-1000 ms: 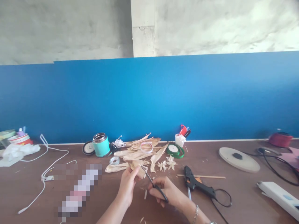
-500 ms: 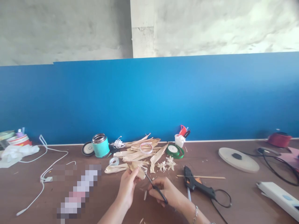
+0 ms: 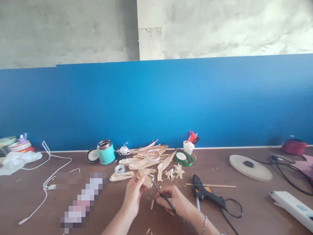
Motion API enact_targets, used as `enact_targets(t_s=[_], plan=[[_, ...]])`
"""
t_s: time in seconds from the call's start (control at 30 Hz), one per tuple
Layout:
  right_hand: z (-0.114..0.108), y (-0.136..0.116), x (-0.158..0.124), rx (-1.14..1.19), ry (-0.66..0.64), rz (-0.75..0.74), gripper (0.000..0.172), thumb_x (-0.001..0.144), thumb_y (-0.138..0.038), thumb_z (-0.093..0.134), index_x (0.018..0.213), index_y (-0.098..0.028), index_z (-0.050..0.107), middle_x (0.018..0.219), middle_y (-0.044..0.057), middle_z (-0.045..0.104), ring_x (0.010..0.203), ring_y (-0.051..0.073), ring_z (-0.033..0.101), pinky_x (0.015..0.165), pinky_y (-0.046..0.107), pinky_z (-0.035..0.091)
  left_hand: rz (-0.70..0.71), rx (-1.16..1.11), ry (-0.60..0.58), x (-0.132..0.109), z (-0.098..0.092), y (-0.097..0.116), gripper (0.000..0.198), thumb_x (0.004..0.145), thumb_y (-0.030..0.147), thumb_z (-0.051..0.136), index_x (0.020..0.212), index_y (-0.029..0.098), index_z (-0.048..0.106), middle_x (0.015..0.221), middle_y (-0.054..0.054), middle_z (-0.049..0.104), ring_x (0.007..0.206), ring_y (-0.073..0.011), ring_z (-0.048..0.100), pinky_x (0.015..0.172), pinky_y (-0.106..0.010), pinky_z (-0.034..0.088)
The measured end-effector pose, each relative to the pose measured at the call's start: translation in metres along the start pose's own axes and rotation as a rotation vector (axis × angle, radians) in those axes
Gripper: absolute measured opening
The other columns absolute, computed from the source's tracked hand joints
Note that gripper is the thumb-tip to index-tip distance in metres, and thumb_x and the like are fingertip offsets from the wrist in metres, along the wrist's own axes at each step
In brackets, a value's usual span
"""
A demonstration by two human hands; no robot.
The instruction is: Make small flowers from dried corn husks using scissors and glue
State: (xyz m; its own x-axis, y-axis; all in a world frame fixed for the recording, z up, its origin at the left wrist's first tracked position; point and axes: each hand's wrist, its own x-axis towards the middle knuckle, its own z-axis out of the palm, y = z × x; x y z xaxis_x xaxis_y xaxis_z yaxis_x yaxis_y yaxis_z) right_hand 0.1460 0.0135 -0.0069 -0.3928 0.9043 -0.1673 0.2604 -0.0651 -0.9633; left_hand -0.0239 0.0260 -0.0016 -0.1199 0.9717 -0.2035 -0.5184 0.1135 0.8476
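Pinched between the fingers of my left hand (image 3: 134,192) is a piece of dried corn husk (image 3: 146,182). My right hand (image 3: 172,199) is closed around the dark handles of a pair of scissors (image 3: 166,200), whose blades reach up and left to the husk's right edge. Behind my hands lies a pile of dried husks (image 3: 139,162) with a roll of tape (image 3: 153,155) on top. Pale husk flowers (image 3: 179,171) rest to the right of the pile. Small cut scraps (image 3: 152,204) are scattered on the table between my wrists.
A black glue gun (image 3: 207,194) lies across a thin wooden stick (image 3: 223,186) on the right. Green ribbon (image 3: 188,160), a white cup of tools (image 3: 188,147) and a turquoise flask (image 3: 105,153) stand at the back. White cables (image 3: 58,157) trail at left; a round disc (image 3: 251,168) lies right.
Both hands stay nearly in place. The scissor blades have shifted slightly against the edge of the husk, and the view has moved a little.
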Motion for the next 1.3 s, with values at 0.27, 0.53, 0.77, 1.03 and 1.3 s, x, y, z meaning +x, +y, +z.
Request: enact_targets(t_s=[0.27, 0.53, 0.77, 1.03, 1.3], plan=[[0.0, -0.002, -0.001, -0.052, 0.025, 0.016, 0.024, 0.07, -0.035, 0.067, 0.078, -0.012, 0.066, 0.038, -0.009, 0.04, 0.035, 0.004, 0.032, 0.035, 0.015, 0.022, 0.007, 0.018, -0.009, 0.002, -0.001, -0.001, 0.032, 0.054, 0.033, 0.082, 0.074, 0.013, 0.066, 0.063, 0.0, 0.065, 0.053, -0.0081, 0.052, 0.05, -0.018, 0.037], [-0.002, -0.004, -0.002, -0.119, 0.025, 0.006, 0.021, 0.07, -0.031, 0.065, 0.077, -0.011, 0.068, 0.04, -0.008, 0.041, 0.037, 0.005, 0.033, 0.036, 0.015, 0.023, 0.016, 0.022, -0.04, 0.001, -0.002, 0.0, 0.032, 0.057, 0.032, 0.08, 0.079, 0.013, 0.066, 0.066, 0.0, 0.066, 0.055, -0.0088, 0.053, 0.051, -0.019, 0.037], [-0.002, -0.009, -0.004, -0.208, 0.046, -0.024, 0.021, 0.07, -0.031, 0.067, 0.076, -0.011, 0.069, 0.042, -0.006, 0.044, 0.039, 0.005, 0.034, 0.038, 0.015, 0.025, -0.001, 0.039, -0.033, 0.001, -0.001, 0.003, 0.033, 0.056, 0.032, 0.079, 0.079, 0.014, 0.065, 0.067, -0.001, 0.067, 0.057, -0.0101, 0.055, 0.051, -0.019, 0.037], [-0.003, -0.01, -0.006, -0.191, 0.003, -0.017, 0.021, 0.07, -0.031, 0.066, 0.075, -0.011, 0.07, 0.043, -0.006, 0.043, 0.039, 0.005, 0.034, 0.038, 0.016, 0.025, -0.013, 0.05, -0.05, -0.003, 0.002, 0.01, 0.029, 0.055, 0.031, 0.079, 0.073, 0.014, 0.065, 0.063, 0.0, 0.066, 0.055, -0.0097, 0.054, 0.051, -0.02, 0.037], [-0.004, -0.014, -0.007, -0.168, -0.017, 0.011, 0.019, 0.071, -0.028, 0.064, 0.077, -0.011, 0.069, 0.042, -0.007, 0.042, 0.038, 0.005, 0.033, 0.037, 0.015, 0.023, -0.013, 0.061, -0.072, -0.001, 0.0, 0.01, 0.028, 0.055, 0.032, 0.078, 0.072, 0.015, 0.065, 0.06, 0.001, 0.065, 0.053, -0.0089, 0.053, 0.051, -0.019, 0.038]])
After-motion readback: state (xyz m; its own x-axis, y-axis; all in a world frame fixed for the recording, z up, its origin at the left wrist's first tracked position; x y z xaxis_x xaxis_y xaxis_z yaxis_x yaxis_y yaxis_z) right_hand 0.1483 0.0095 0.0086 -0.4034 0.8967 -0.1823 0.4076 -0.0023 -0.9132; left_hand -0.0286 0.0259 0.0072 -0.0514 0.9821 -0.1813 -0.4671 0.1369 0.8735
